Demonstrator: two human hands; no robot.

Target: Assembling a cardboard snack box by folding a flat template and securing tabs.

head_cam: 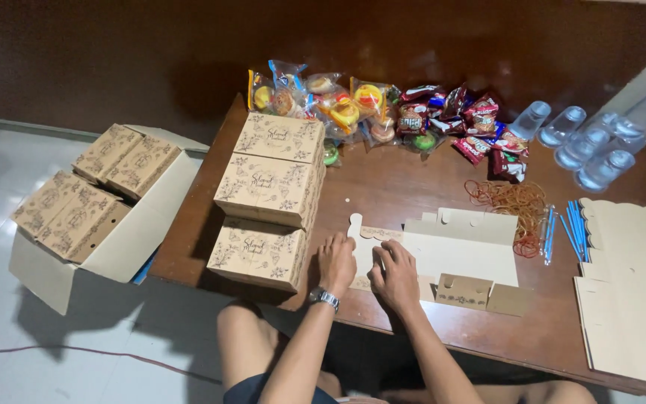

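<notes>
A flat, partly folded kraft cardboard box blank (457, 251) lies on the brown wooden table (405, 183) in front of me. My left hand (336, 262), with a wristwatch, presses on its left flap. My right hand (394, 277) rests beside it on the same white inner flap, fingers bent. Just left of my hands stand three closed, printed kraft boxes (271, 198) in a row running away from me.
A large carton (87, 224) on the floor at left holds several finished boxes. Wrapped snacks (383, 116) line the table's far edge. Clear plastic cups (588, 142), rubber bands (514, 202), blue straws (573, 228) and a stack of flat blanks (629, 288) lie at right.
</notes>
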